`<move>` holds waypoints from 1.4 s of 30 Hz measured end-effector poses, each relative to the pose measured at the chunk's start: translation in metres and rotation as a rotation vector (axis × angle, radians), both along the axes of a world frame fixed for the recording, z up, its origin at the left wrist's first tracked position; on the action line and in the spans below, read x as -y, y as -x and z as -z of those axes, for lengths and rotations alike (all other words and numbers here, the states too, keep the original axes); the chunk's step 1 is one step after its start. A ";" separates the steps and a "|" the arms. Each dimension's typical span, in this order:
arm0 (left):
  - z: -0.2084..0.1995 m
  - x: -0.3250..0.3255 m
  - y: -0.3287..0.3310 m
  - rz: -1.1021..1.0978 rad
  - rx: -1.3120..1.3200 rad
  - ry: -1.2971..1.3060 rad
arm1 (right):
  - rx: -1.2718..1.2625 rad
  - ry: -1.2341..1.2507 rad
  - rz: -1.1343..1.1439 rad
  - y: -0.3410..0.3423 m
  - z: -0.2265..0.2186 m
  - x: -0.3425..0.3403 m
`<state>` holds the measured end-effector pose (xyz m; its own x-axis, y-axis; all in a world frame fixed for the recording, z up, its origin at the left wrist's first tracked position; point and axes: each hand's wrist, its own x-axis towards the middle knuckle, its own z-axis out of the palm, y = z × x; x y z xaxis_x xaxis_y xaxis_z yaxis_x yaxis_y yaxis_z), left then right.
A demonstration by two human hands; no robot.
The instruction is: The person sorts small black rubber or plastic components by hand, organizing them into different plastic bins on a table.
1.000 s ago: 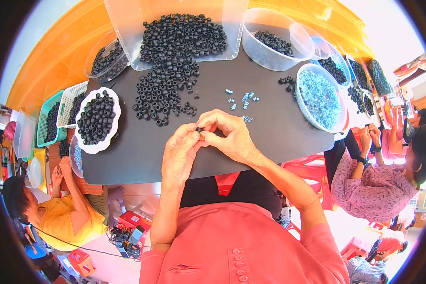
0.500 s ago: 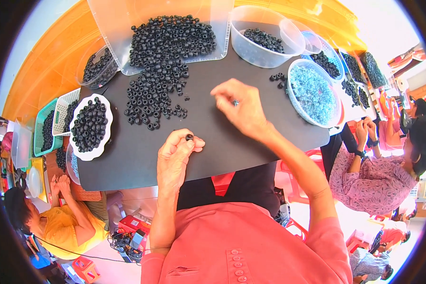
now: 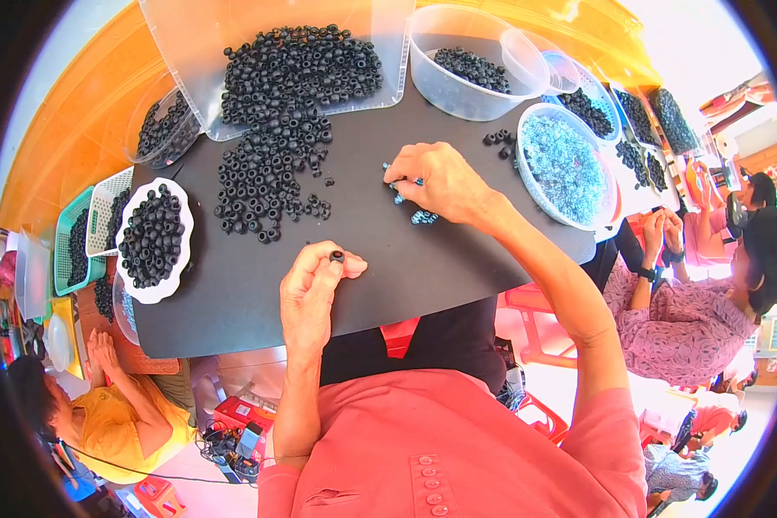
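Observation:
My left hand [image 3: 309, 298] is closed near the front edge of the dark table [image 3: 380, 289], pinching a small black hollow round piece [image 3: 337, 256] between thumb and forefinger, its opening facing up. Farther right and forward, my right hand [image 3: 447, 183] rests low over the table with curled fingers. Small translucent blue pieces [image 3: 423, 217] lie beside and under it, and some show at its fingertips; the rest of its grasp is hidden. Left of that hand spreads a heap of loose black pieces [image 3: 263, 177], spilling from a clear tipped bin [image 3: 180, 52].
Black pieces fill a white scalloped dish [image 3: 181, 268] at left. A clear tub [image 3: 445, 99] with black pieces stands at the back. A round tub [image 3: 609, 220] of blue pieces is at right. Co-workers sit at left, in a yellow shirt [image 3: 138, 414], and right, in a patterned top [image 3: 656, 332].
My right hand has lowered and turned over, and blue pieces now lie on the table by it. The left hand still holds its black piece. The whole view has shifted slightly.

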<state>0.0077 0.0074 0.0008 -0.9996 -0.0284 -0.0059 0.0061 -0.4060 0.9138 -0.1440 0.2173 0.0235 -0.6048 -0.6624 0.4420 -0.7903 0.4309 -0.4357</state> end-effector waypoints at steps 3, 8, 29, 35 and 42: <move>0.000 -0.002 0.000 -0.006 0.003 0.049 | -0.017 -0.138 0.061 -0.002 -0.002 0.003; -0.001 -0.002 0.000 -0.017 0.011 0.082 | 0.198 0.057 0.097 -0.012 -0.008 0.019; 0.003 -0.001 0.001 -0.005 0.010 0.036 | 0.018 -0.019 0.072 -0.010 0.004 0.066; 0.003 0.000 0.000 -0.022 0.021 0.032 | 0.021 -0.196 0.117 -0.007 -0.001 0.074; 0.002 0.000 0.001 -0.013 0.014 0.062 | 0.169 -0.025 0.063 -0.003 0.003 0.063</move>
